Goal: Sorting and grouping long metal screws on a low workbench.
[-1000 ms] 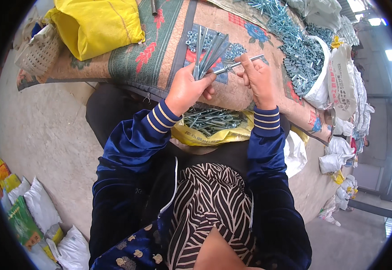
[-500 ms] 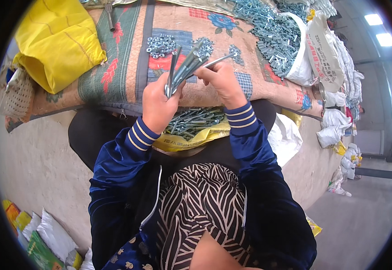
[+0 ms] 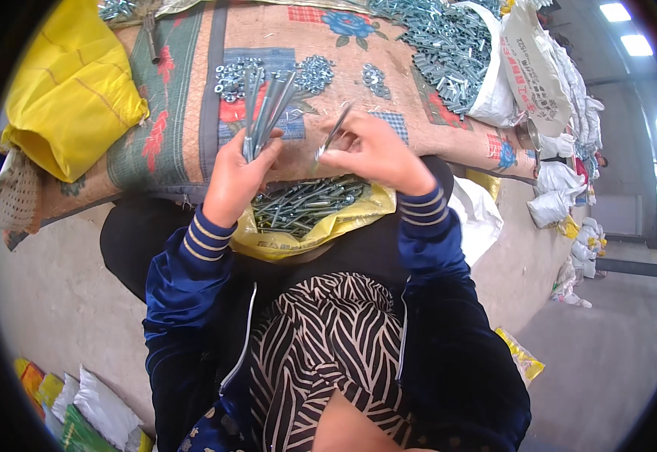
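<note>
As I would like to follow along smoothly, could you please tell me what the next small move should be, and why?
Probably bring the right hand toward the left hand to add its slim metal piece: the left hand grips a fanned bundle of metal rods, while the right hand holds its single piece apart from them.

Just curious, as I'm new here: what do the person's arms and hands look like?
The sleeves are shiny dark blue, ending in blue cuffs ringed with pale stripes. The left hand and right hand are bare, without gloves.
</note>
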The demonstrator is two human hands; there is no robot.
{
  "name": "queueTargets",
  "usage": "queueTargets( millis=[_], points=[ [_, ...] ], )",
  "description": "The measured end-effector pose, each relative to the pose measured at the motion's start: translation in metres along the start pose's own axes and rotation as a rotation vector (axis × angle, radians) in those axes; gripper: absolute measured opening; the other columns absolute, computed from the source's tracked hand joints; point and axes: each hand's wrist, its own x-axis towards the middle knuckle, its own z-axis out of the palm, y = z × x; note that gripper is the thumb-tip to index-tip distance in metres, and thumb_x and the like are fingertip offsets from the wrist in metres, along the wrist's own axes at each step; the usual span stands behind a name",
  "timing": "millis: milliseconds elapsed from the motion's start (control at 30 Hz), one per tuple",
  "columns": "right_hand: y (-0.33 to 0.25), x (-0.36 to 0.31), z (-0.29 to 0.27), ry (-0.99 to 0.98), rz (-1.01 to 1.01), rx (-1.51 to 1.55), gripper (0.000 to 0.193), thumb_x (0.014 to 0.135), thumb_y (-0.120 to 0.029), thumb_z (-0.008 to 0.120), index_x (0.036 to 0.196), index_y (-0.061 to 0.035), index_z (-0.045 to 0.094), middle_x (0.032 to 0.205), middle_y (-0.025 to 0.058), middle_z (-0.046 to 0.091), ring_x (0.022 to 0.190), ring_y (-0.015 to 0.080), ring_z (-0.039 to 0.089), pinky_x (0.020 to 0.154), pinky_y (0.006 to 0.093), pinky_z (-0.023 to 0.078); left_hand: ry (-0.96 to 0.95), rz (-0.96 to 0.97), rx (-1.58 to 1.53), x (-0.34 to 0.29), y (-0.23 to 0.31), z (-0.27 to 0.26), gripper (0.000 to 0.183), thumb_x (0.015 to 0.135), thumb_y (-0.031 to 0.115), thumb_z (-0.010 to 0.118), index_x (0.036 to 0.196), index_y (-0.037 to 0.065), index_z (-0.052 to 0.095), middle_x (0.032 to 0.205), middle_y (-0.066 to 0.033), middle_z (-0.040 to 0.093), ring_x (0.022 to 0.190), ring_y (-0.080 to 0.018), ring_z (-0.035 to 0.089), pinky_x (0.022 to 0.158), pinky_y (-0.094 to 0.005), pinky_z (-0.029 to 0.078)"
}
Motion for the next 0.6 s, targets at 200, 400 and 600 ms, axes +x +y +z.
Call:
queueTargets(
  millis=[200,400,600],
  points=[
    [0.182,-0.054,-0.126,0.651,0.787,-0.754,0.030,0.082,-0.028,0.060,0.087,0.0012,0.064,0.085,0.0240,0.064,0.081,0.0388,0.063,0.071,0.0427,0.050,-0.090,-0.146,-0.179,0.001,0.007,-0.004,0.025,0.090,0.016,0.059,0.112,0.004,0.059,0.064,0.0008,0.055,0.046,-0.0024,0.043,0.041,-0.0179,0.030],
    [0.256,-0.036,-0.136,0.699,0.932,-0.941,0.028,0.084,-0.027,0.052,0.084,-0.0026,0.067,0.089,0.0223,0.065,0.086,0.0378,0.064,0.076,0.0459,0.050,-0.068,-0.163,-0.268,0.005,0.004,0.000,0.028,0.091,0.020,0.060,0.111,0.001,0.057,0.071,-0.0019,0.058,0.049,-0.0043,0.047,0.040,-0.0171,0.030],
    [0.209,0.028,-0.081,0.695,0.505,-0.990,0.018,0.082,-0.023,0.060,0.090,-0.0090,0.068,0.085,0.0162,0.063,0.081,0.0349,0.061,0.072,0.0451,0.049,-0.100,-0.231,-0.375,0.010,-0.002,-0.008,0.027,0.091,0.021,0.059,0.109,0.001,0.056,0.074,-0.0022,0.057,0.056,-0.0058,0.050,0.041,-0.0170,0.032]
  ],
)
